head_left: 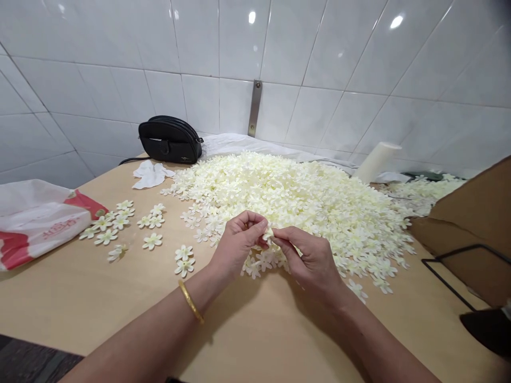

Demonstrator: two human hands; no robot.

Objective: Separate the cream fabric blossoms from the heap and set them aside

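Note:
Both my hands meet in front of a large heap of pale yellow-white artificial flowers [279, 186]. Between their fingertips is one small artificial flower [269, 234], partly covered by the fingers. My left hand [237, 242], with a gold bangle [190, 301] on its wrist, pinches the flower from the left. From the right, my right hand [309, 258] pinches it with thumb and forefinger. Loose flowers lie on the table left of my hands, among them a single flower [152, 241] and a pair of flowers [184, 260].
A black pouch [170, 139] stands at the back left near the tiled wall, with a crumpled tissue [150, 174] before it. At left lies a white and red plastic bag [43, 223]. A white cylinder [377, 161] leans behind the heap; cardboard [467, 229] stands at right.

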